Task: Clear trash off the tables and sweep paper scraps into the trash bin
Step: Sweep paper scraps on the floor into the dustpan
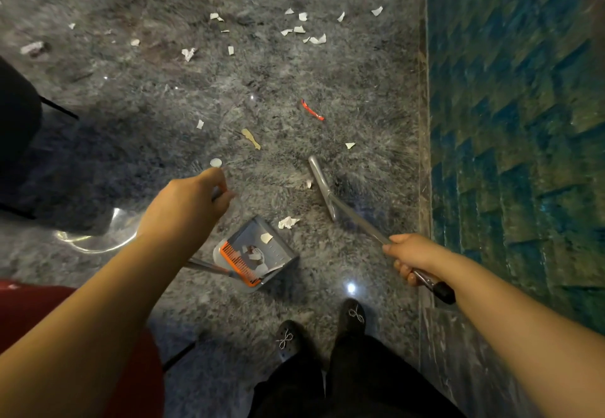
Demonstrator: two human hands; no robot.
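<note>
Polished grey speckled stone floor, strewn with torn white paper scraps, thickest toward twelve o'clock and thinning toward the centre. Right hand, at four o'clock, curled tight round the slim metal broom handle just above its black end cap; grey broom head down on the floor near centre, with one crumpled scrap lying between it and the pan. Left hand, at nine o'clock of centre, closed on the upright handle of the grey plastic dustpan with orange comb teeth; exact finger placement hidden behind the knuckles. Pan mouth open toward one o'clock, a few white scraps already inside.

Scraps likely almost weightless, limp and easily scattered by a fast stroke, so short, low pulls toward the pan lip probably best. Broom likely light and stiff, well held high on the shaft for reach. Dustpan likely light too, prone to skidding on glossy stone unless pressed down by its handle.

Also on the floor: a red and orange wrapper at one o'clock, a tan strip of paper just above centre. Blue-green patterned wall along three o'clock. Black shoes with beaded bows at six o'clock.
</note>
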